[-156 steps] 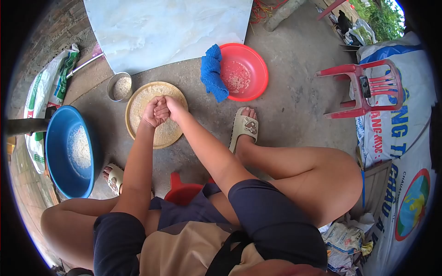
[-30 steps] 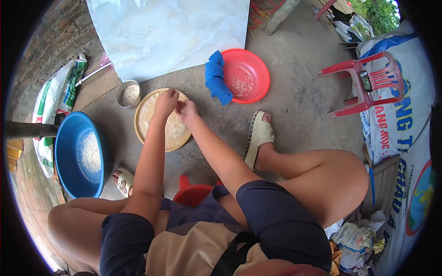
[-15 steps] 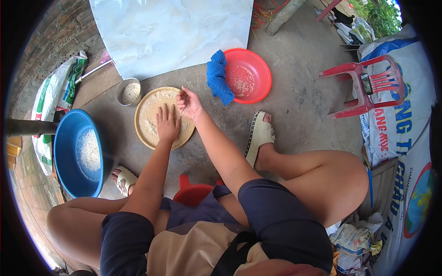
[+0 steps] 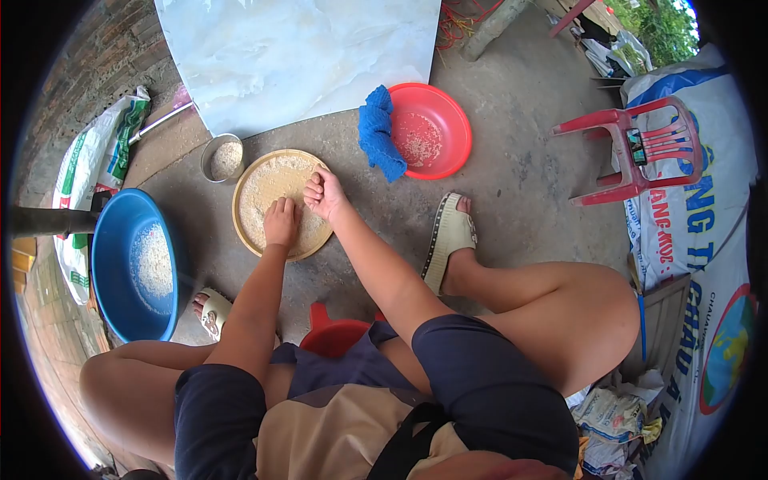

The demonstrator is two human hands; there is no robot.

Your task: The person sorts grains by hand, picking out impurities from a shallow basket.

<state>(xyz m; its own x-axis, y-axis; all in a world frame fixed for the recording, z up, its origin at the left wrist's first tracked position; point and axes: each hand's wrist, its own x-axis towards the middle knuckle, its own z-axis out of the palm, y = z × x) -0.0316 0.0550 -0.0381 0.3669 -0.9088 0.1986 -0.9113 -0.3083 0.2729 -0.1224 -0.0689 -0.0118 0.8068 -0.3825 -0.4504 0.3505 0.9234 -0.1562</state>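
Note:
A round, light-wood tray (image 4: 243, 210) lies on the concrete floor, with pale grains (image 4: 268, 178) spread over it. My left hand (image 4: 282, 222) rests on the grains near the middle of the tray, its fingers drawn in; what they hold, if anything, is hidden. Over the tray's right side is my right hand (image 4: 322, 193), its fingers curled closed; I cannot make out anything in them. Just beyond the tray's upper left edge stands a metal bowl (image 4: 226, 158) containing pale grains.
On the left is a blue basin (image 4: 120, 268) with grains. A red basin (image 4: 450, 132) with a blue cloth (image 4: 379, 136) over its rim stands ahead. A red chair (image 4: 626, 150) holding a phone is at the right. A pale board (image 4: 296, 60) lies at the top.
My left hand has drawn its spread fingers in and moved slightly back toward me. My right hand's fingers have curled tighter, and it has dipped a little.

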